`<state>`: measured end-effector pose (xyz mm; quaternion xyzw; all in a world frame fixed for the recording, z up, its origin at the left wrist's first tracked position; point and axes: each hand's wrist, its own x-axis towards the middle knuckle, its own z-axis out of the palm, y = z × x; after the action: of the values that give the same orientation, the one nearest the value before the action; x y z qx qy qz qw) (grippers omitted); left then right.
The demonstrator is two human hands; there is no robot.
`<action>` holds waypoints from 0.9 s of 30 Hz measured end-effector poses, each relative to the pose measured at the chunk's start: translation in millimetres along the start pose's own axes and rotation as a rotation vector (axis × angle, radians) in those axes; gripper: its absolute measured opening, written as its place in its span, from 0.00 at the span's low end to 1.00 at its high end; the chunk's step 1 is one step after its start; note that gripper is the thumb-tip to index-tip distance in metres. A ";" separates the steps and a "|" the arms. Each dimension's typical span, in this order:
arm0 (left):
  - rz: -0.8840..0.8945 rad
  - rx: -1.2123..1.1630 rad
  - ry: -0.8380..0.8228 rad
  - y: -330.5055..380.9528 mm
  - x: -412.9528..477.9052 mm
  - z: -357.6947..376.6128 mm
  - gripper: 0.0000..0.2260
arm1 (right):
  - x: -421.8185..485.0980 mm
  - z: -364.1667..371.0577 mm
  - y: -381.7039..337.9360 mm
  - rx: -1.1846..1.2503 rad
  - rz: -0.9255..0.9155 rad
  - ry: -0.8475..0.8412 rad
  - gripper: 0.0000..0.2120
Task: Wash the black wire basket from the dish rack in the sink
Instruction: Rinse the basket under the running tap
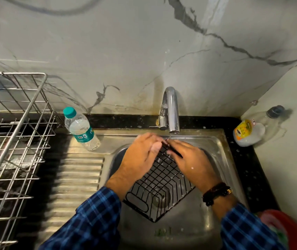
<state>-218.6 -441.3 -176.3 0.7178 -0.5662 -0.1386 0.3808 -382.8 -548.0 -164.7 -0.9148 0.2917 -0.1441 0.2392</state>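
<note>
The black wire basket [159, 183] is tilted inside the steel sink [214, 147], one corner raised toward the chrome tap [171, 109]. A thin stream of water falls from the spout onto that raised corner. My left hand [140, 156] grips the basket's upper left rim, fingers curled over the wire. My right hand [189, 161] holds the upper right rim, fingertips at the top corner next to the left hand. The basket's lower corner rests near the drain, which shows through the wires.
A steel dish rack [14, 141] stands at the left beside the ribbed drainboard [79, 179]. A water bottle with a teal cap [81, 129] stands at the sink's back left. A soap bottle [252, 130] lies on the black counter at the right. A red object [286, 230] sits at the lower right.
</note>
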 end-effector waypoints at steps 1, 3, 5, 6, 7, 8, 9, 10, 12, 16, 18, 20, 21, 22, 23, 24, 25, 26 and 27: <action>0.027 -0.006 -0.005 -0.2 -2.3 4.5 0.15 | 1.0 -2.3 1.6 0.024 0.009 0.033 0.20; 0.003 -0.098 -0.042 4.6 -5.8 10.9 0.13 | 1.6 -4.6 1.7 0.067 0.015 0.046 0.19; -0.017 -0.108 -0.056 5.2 -7.7 14.1 0.13 | -1.0 -2.2 0.9 0.062 0.012 0.033 0.19; -0.024 -0.067 -0.066 3.9 -8.1 13.8 0.14 | -3.3 0.2 1.3 0.041 0.013 0.030 0.20; -0.027 -0.038 -0.072 3.0 -8.1 12.6 0.15 | -5.7 2.2 1.1 0.005 0.014 0.033 0.20; -0.021 -0.027 -0.082 3.4 -7.7 11.2 0.17 | -8.2 5.6 3.8 -0.033 0.019 0.034 0.21; 0.006 -0.028 -0.084 6.3 -7.1 10.6 0.18 | -10.3 6.6 6.3 -0.046 0.029 0.040 0.22; 0.040 -0.036 -0.073 10.8 -7.1 10.4 0.19 | -11.6 6.4 10.7 -0.038 0.049 0.044 0.22; 0.050 -0.064 -0.007 17.0 -9.6 9.5 0.18 | -13.5 2.3 24.1 -0.018 0.059 0.048 0.22; -0.090 -0.284 0.230 17.1 -22.8 8.9 0.15 | -15.3 -9.8 47.1 0.295 0.226 0.132 0.23; -0.160 -0.467 0.227 20.3 -28.1 12.1 0.11 | -15.2 -8.2 39.7 0.743 0.476 0.129 0.26; -0.221 -0.576 0.227 21.4 -30.0 19.0 0.11 | -15.1 -4.2 31.5 1.004 0.620 0.188 0.27; -0.269 -0.573 0.226 22.8 -29.2 20.4 0.11 | -15.4 -3.2 28.6 1.066 0.651 0.202 0.27; -0.343 -0.579 0.203 21.8 -28.8 20.5 0.14 | -15.8 -2.6 25.1 1.104 0.669 0.190 0.25; -0.428 -0.617 0.166 19.9 -28.2 17.9 0.16 | -15.8 -2.7 20.3 1.130 0.673 0.152 0.23; -0.510 -0.702 0.109 16.6 -28.5 13.7 0.18 | -15.2 -1.6 17.5 1.158 0.677 0.097 0.20; -0.573 -0.788 0.012 12.4 -28.0 12.1 0.19 | -14.4 -1.5 15.0 1.201 0.694 0.043 0.18; -0.620 -0.864 -0.086 5.7 -29.0 10.2 0.22 | -12.5 -3.9 12.7 1.253 0.726 0.002 0.16; -0.665 -0.890 -0.167 0.2 -29.8 10.3 0.24 | -9.9 -5.4 12.9 1.318 0.761 -0.018 0.15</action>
<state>-234.7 -418.0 -190.0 0.6143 -0.2245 -0.5332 0.5365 -398.8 -553.1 -168.1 -0.4204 0.4386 -0.1887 0.7716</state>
